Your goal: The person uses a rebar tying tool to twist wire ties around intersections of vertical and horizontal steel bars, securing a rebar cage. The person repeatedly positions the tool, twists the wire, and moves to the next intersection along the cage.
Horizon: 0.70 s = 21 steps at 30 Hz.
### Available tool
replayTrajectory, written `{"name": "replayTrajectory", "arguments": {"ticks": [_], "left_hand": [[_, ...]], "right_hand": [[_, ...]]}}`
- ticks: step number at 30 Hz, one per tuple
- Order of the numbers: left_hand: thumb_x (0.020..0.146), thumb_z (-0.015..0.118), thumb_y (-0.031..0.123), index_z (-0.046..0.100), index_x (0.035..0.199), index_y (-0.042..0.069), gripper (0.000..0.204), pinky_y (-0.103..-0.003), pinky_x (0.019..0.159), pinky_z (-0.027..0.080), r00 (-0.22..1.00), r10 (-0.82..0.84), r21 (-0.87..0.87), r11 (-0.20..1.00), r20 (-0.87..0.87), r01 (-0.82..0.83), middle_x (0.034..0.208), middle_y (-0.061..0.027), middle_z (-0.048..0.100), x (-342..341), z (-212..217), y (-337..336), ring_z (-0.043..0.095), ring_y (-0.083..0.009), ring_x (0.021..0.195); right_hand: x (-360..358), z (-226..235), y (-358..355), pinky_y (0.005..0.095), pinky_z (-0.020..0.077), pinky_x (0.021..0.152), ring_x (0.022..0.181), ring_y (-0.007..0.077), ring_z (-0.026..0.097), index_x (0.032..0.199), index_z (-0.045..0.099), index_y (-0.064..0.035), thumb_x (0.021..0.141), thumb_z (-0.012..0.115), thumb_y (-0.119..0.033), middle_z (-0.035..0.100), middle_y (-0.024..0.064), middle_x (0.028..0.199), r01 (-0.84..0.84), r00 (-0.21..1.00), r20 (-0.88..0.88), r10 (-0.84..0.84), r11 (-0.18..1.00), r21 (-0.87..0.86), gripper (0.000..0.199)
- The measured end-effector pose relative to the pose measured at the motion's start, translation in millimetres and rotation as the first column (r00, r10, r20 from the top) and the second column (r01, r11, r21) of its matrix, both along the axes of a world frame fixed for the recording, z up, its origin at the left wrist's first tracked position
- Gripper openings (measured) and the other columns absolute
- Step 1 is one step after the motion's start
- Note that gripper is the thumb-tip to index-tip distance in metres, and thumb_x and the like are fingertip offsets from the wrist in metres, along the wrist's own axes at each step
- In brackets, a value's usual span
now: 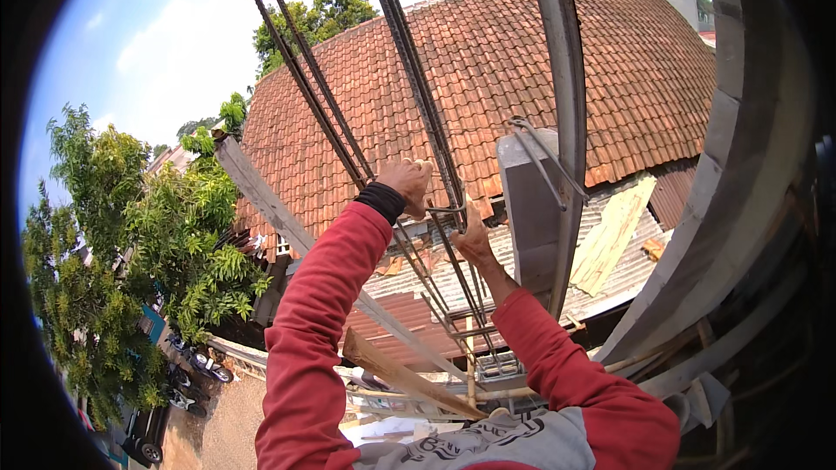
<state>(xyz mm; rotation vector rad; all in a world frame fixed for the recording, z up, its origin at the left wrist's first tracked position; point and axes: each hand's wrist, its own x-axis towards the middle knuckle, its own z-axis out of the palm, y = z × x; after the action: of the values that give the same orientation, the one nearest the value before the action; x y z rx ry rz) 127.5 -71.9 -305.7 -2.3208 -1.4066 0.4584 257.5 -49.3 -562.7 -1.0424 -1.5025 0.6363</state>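
Tall steel reinforcing bars (405, 43) rise in front of me as a column cage. A bent steel stirrup (447, 209) crosses them at the level of my hands. My left hand (407, 184), with a black cuff at the wrist, is closed at the left end of this stirrup, beside the bars. Slightly lower, my right hand (475, 239) closes with thumb and fingers at the stirrup's right corner, against a bar. Parts of both grips are hidden by the fingers. Another stirrup (470, 332) sits lower on the cage.
A wooden plank (287, 213) slants behind my left arm, and a shorter timber (405, 374) lies below. To the right stand a concrete post (529, 209) with bent bars and a metal upright (566, 113). Beyond are a tiled roof (488, 78), trees and parked motorcycles (209, 365) far below.
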Motion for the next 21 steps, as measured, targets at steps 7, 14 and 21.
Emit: {"name": "replayTrajectory", "arguments": {"ticks": [7,14,21], "left_hand": [[0.072,0.074,0.037,0.053,0.137,-0.003,0.079,-0.048,0.098,0.055,1.0,0.012,-0.065,0.998,-0.027,-0.013,0.137,-0.0276,0.06,-5,-5,3,0.062,-0.0385,0.125],[0.069,0.077,0.033,0.04,0.148,-0.01,0.098,-0.047,0.106,0.05,0.97,0.095,-0.149,0.987,0.222,-0.063,0.137,-0.0333,0.057,-15,47,17,0.057,-0.0463,0.13],[0.071,0.076,0.034,0.037,0.153,-0.01,0.102,-0.045,0.117,0.043,0.946,0.017,-0.079,0.997,0.324,0.009,0.151,-0.0344,0.048,-25,45,13,0.05,-0.0456,0.141]], "right_hand": [[-25,-2,-1,0.0567,0.0455,0.102,0.118,0.0515,0.055,0.132,0.051,0.0079,0.081,0.067,-0.008,0.056,0.0323,0.12,0.324,0.946,-0.103,-0.307,0.885,0.335,0.055],[-20,8,3,0.0558,0.0501,0.082,0.092,0.047,0.064,0.103,0.053,-0.0023,0.08,0.068,-0.007,0.062,0.0214,0.091,0.362,0.932,-0.081,-0.353,0.904,0.227,0.027],[-24,-2,13,0.0559,0.0502,0.085,0.099,0.0479,0.063,0.113,0.056,-0.0006,0.086,0.066,-0.012,0.063,0.0236,0.098,0.374,0.926,-0.075,-0.369,0.875,0.306,0.03]]}}
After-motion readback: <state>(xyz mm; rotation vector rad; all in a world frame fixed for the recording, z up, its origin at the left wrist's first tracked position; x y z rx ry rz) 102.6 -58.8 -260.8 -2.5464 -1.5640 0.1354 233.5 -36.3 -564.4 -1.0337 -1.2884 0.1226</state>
